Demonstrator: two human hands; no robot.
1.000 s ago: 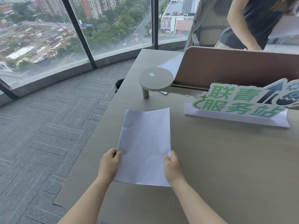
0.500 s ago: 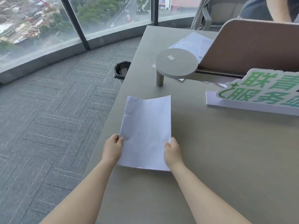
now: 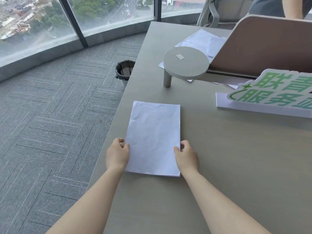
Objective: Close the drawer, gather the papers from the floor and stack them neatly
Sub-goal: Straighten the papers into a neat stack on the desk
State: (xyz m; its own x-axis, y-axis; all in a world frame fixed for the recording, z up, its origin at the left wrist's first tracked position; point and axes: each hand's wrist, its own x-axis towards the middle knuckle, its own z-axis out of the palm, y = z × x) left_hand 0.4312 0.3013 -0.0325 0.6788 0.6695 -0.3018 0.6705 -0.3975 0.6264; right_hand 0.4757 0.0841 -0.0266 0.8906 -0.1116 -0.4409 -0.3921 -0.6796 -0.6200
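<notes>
- Both hands frame a stack of papers (image 3: 153, 139) lying flat on a grey desk (image 3: 236, 166), seen from above by a head-worn camera.
- Left hand (image 3: 117, 155) rests against the stack's left edge near its bottom corner, fingers curled, thumb touching the top sheet.
- Right hand (image 3: 186, 157) mirrors it on the right edge, thumb on the paper, fingers curled beside it; each hand pinches or presses the stack rather than lifting it.
- Sheets look squared up, with edges nearly flush and only a thin sliver of lower sheets showing at the bottom right corner; the top sheet is lightly creased.
- Carpet (image 3: 50, 132) to the left of the desk shows no loose sheets, so gathering seems finished as far as this view reaches.
- No drawer is in view, so whether it is shut cannot be told.
- Judged from this, the task is near its end: only a final tidy of the edges and letting go seem left.
- Other papers (image 3: 204, 41) lie further back under a round stand (image 3: 185, 62), beside a green sign (image 3: 273, 92); a bin (image 3: 125, 70) stands on the floor by the desk edge.
</notes>
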